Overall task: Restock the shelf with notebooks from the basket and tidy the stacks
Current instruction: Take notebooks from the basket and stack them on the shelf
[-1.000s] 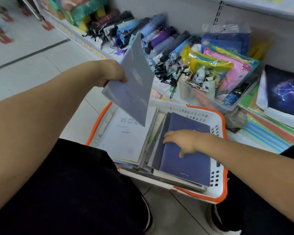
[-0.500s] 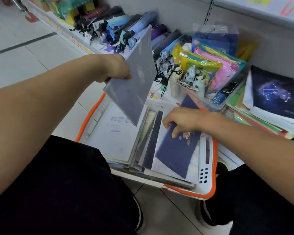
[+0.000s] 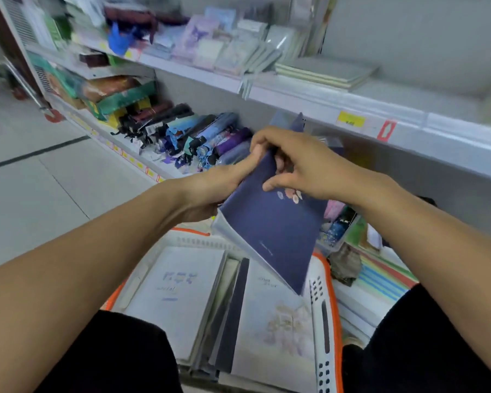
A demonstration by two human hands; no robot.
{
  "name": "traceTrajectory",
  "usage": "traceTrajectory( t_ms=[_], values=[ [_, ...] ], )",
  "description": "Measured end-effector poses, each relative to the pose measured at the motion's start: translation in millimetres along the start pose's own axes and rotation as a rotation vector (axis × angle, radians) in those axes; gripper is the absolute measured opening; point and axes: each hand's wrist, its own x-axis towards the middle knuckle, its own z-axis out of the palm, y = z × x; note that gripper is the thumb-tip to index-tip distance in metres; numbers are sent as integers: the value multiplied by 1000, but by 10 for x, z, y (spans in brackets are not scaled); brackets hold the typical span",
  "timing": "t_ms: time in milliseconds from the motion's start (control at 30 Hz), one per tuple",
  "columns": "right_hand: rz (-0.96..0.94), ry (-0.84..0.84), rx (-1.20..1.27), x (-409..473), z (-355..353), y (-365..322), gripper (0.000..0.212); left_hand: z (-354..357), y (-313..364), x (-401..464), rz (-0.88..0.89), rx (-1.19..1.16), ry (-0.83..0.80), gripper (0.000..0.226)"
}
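- While the basket point(image 3: 328, 282) sits low between the knees, a navy notebook point(image 3: 270, 222) with a small flower motif is held above it, tilted with one corner hanging down, apparently so that it can be squared with what lies beneath it.
- A paler grey notebook point(image 3: 224, 226) is pressed against its underside; only an edge shows.
- The left hand point(image 3: 219, 184) is curled round the left edge of the pair, thumb along the cover, seemingly to carry the weight.
- The right hand point(image 3: 298, 165) is pinched on the upper edge, fingers bent over it, probably for aligning.
- More notebooks point(image 3: 176, 293) remain flat in the basket, so restocking is judged unfinished.
- A low stack point(image 3: 326, 72) lies on the upper shelf point(image 3: 408, 117); it may be the destination.
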Motion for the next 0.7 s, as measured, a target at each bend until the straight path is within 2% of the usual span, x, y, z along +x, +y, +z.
traceTrajectory(
  t_ms=[100, 200, 267, 333, 367, 400, 467, 500, 533, 600, 700],
  values=[
    [-20, 33, 120, -13, 12, -108, 70, -118, 36, -61, -25, 76, -134, 31],
    [-8, 278, 91, -41, -153, -201, 80, -222, 116, -76, 30, -43, -69, 43],
    [172, 553, -58, -100, -390, -191, 76, -284, 235, -96, 94, -211, -30, 49],
    [522, 690, -47, -180, -615, -92, 82, -329, 375, -128, 197, -345, 17, 55],
    [670, 648, 128, -212, -707, -65, 88, -337, 455, -135, 253, -382, 56, 58],
    [743, 558, 427, -231, -771, -66, 87, -321, 541, -133, 297, -400, 92, 59],
    [685, 383, 1089, -255, -837, -143, 55, -261, 716, -56, 340, -391, 139, 53],
    [637, 375, 1258, -261, -852, -162, 37, -216, 799, 17, 335, -388, 157, 46],
    [594, 406, 1329, -263, -876, -165, 28, -177, 883, 110, 310, -390, 179, 40],
    [549, 570, 1335, -229, -955, -101, 23, -110, 1074, 377, 233, -375, 196, 31],
    [606, 780, 1333, -108, -1118, 237, 21, -93, 1408, 878, 110, -250, 137, 22]
  ],
)
